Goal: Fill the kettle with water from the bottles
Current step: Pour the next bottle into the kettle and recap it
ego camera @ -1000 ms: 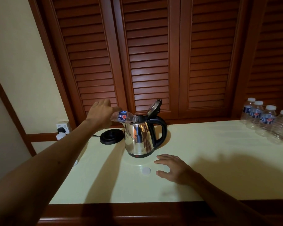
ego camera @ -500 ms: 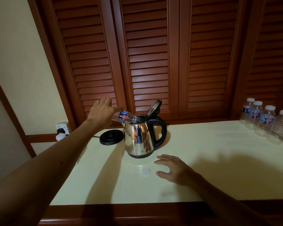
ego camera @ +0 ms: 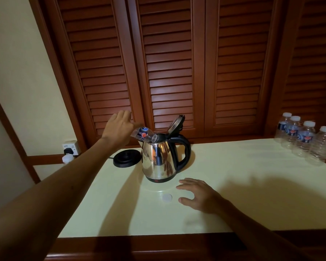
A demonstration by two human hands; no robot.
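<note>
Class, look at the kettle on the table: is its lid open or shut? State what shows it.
Open. The kettle has its lid tilted up behind the opening, and the bottle held by the left hand points its neck into that opening.

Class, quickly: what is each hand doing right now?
Left hand: holds the tilted bottle, its neck in the kettle.
Right hand: open, fingers spread on the table, holding nothing.

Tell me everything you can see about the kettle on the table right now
The kettle is shiny, metal-looking, with a black handle on its right and a black foot. It stands upright on the pale table, off its round black base, which lies to its left. Its lid is tipped up and open. The left hand holds a tilted bottle, neck at the kettle's opening.
</note>
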